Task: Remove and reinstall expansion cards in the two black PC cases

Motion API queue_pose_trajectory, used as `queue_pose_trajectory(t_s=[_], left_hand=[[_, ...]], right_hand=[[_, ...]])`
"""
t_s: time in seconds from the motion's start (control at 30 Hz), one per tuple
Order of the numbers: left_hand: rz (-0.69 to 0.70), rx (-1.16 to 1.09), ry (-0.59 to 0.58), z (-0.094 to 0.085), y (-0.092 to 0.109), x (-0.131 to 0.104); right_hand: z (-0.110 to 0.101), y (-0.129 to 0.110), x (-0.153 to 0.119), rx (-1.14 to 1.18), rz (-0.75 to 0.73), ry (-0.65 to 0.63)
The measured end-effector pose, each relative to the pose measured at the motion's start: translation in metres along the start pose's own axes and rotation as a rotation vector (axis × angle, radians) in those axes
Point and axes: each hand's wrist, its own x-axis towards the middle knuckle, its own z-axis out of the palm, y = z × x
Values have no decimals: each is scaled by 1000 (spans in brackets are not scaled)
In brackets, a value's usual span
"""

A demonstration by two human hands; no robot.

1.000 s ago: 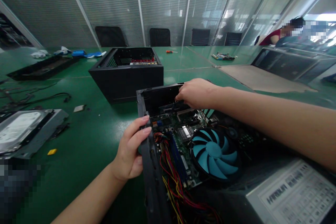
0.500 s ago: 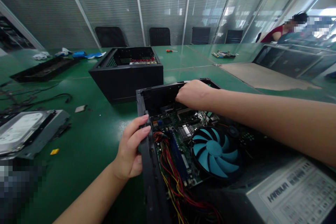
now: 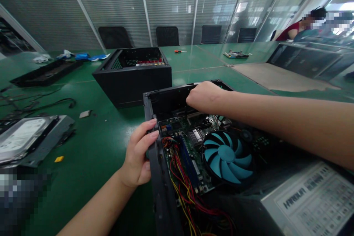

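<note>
An open black computer case [image 3: 159, 177] lies in front of me on the green table [image 3: 91, 147]. Inside sit a green motherboard [image 3: 188, 138], a blue cooler fan [image 3: 227, 156], red and yellow wires [image 3: 179, 184] and a grey power supply [image 3: 312, 199]. My left hand [image 3: 139, 155] grips the case's left wall, fingers hooked over its top edge. My right hand [image 3: 206, 96] reaches into the far end of the case, fingers closed on something by the back wall; what it holds is hidden.
A second open black case [image 3: 132, 75] stands just beyond. A hard drive in a metal bracket [image 3: 24, 140] lies at the left, with loose cables [image 3: 38, 105] behind it. A screwdriver [image 3: 178, 51] and circuit board [image 3: 235, 55] lie farther back. A seated person [image 3: 295, 29] is at the far right.
My right hand has shifted slightly up and back along the case's rear wall. The left hand keeps its grip. The view has tilted a little.
</note>
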Motion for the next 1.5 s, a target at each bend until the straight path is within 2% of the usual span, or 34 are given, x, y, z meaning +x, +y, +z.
queue_pose_trajectory(t_s=[0.4, 1.03, 1.5], left_hand=[[20, -20, -27, -2, -1, 1], [33, -72, -38, -1, -1, 2], [22, -42, -18, 0, -1, 1]], right_hand=[[0, 1, -1, -128, -13, -27], [4, 4, 3, -98, -38, -43], [10, 8, 6, -84, 27, -23]])
